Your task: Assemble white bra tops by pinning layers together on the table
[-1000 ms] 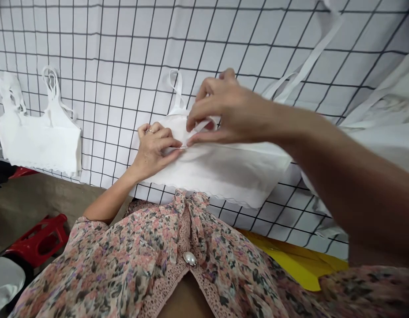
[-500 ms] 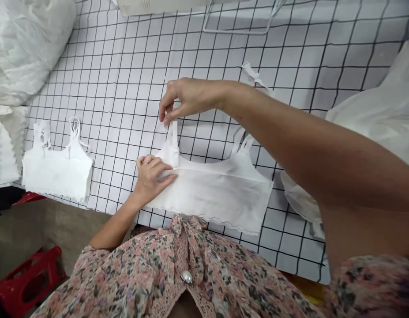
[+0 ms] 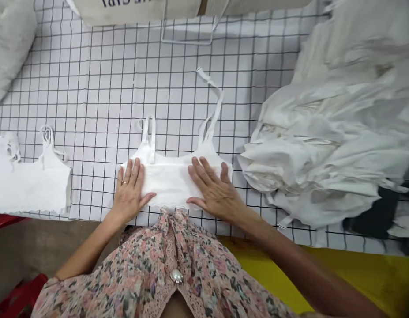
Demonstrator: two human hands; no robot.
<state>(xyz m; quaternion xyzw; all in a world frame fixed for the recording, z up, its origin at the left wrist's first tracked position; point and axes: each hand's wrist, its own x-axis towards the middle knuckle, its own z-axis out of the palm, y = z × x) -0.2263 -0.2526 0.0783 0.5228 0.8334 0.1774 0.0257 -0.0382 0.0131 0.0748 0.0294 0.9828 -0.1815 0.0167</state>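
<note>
A white strapped top [image 3: 167,179] lies flat on the checked cloth [image 3: 108,97] in front of me. My left hand [image 3: 129,192] rests palm down on its left side, fingers spread. On its right side lies my right hand [image 3: 215,190], also flat with the fingers apart. The left strap forms a loop pointing away from me. The right strap [image 3: 219,104] stretches up and ends in a folded tip.
Another white top [image 3: 32,185] lies at the left. A large heap of white garments [image 3: 333,145] covers the right side. At the back are a box [image 3: 131,11] and a white wire frame [image 3: 187,43]. A white bundle [image 3: 9,44] sits at the upper left.
My right hand has let go of the left strap and come down flat onto the top's right side. My left hand has opened flat. The view has shifted right.
</note>
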